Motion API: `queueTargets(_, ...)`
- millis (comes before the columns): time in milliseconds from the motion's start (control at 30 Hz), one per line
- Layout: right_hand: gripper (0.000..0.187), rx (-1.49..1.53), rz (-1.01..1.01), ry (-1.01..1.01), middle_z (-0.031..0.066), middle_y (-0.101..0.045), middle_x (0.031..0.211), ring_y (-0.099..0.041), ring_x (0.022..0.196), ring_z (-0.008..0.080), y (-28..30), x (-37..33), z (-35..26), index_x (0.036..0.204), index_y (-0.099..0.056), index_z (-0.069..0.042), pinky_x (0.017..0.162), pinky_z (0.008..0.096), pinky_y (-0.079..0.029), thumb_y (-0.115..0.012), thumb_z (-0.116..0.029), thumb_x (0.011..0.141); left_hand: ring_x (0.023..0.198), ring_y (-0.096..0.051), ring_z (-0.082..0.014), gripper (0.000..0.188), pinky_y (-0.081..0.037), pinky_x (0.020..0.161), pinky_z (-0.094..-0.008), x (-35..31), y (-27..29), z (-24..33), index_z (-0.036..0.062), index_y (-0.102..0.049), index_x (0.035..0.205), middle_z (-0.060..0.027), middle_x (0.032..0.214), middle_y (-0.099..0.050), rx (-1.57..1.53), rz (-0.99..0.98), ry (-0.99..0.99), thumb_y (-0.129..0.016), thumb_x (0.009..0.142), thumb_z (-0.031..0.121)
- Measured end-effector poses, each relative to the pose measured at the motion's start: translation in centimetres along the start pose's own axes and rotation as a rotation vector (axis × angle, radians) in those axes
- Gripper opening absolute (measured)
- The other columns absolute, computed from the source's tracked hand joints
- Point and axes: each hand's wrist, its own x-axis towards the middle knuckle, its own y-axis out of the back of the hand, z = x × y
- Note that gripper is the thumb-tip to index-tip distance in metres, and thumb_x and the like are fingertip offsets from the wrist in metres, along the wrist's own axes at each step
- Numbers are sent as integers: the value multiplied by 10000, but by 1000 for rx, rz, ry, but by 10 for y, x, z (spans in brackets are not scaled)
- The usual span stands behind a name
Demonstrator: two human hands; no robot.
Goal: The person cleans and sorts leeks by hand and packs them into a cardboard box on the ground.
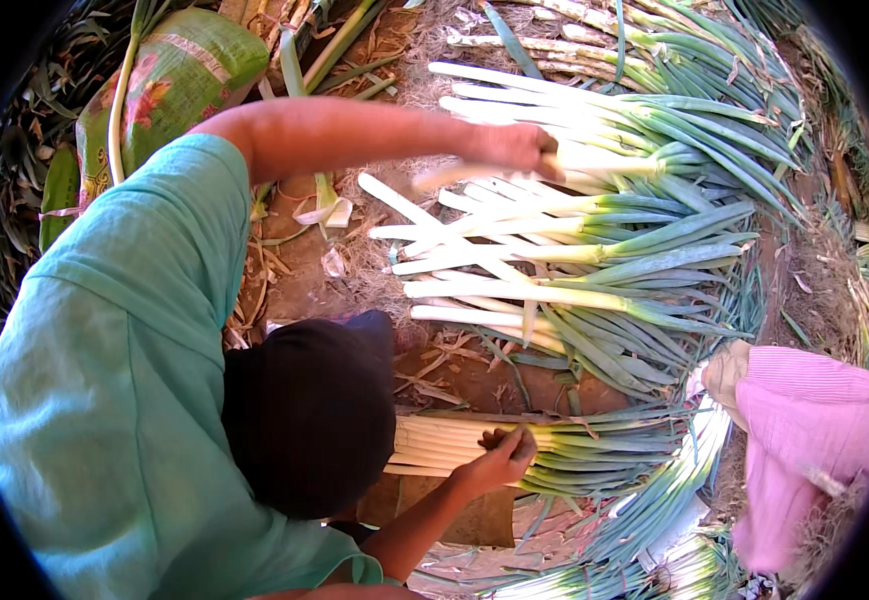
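Note:
Neither of my hands shows; only a thin strip of skin, whose owner I cannot tell, lies at the lower edge. A co-worker in a teal shirt (105, 330) and dark cap (305, 420) bends over from the left. One of the co-worker's hands (515, 148), smeared by motion, is stretched across a spread of loose leeks or large green onions (515, 295) with white stalks and green leaves. Their other hand (505, 455) rests with curled fingers on a neat row of the same vegetable (435, 440), partly hidden by the cap.
A green flowered sack (190, 75) stands at the upper left beside a dark leafy heap. Pink striped cloth (815, 400) lies at the right. More bundled greens (645, 515) sit at the lower right. Dry peelings (445, 365) and roots litter the brown ground.

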Motion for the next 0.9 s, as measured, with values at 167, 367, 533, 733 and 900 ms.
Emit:
queueTargets(167, 497, 246, -692, 16, 143, -608, 950, -602, 803, 212, -82, -38, -53, 1221, -467, -10, 695, 338, -508, -380, -429, 967, 689, -575, -184, 434, -472, 612, -336, -64, -76, 1, -18, -584, 926, -124, 742, -597, -144, 25, -3, -638, 821, 399)
queueTargets(367, 235, 373, -771, -304, 22, -499, 616, -449, 452, 101, -82, -57, -58, 1097, -506, -19, 398, 230, -335, -496, -186, 931, 647, -593, -179, 491, -490, 542, -307, -74, -110, 19, -41, -580, 992, -112, 789, -604, -476, -308, 51, -563, 869, 434)
queueTargets(533, 273, 3, -609, -160, 38, -493, 675, -430, 562, 134, -58, -105, -26, 1054, -534, -3, 493, 271, -371, -578, -221, 895, 595, -604, -213, 463, -515, 513, -327, -16, -123, 27, -61, -525, 1027, -153, 769, -602, -773, 72, 57, -656, 828, 336)
queueTargets(733, 288, 179, -594, -267, 54, -523, 719, -482, 585, 100, -49, -120, -30, 1143, -462, -23, 522, 238, -408, -523, -208, 929, 597, -523, -174, 514, -471, 518, -314, -14, -127, 61, -62, -507, 989, -119, 793, -560, -963, 203, 75, -733, 763, 340)
queueTargets(900, 271, 490, -468, -209, 62, -534, 754, -488, 594, 108, -29, -103, -45, 1165, -423, -17, 517, 224, -394, -464, -167, 943, 841, -573, -253, 550, -476, 780, -348, -15, -160, 128, -77, -466, 1071, -156, 855, -580, -721, 362, -305, -669, 817, 366)
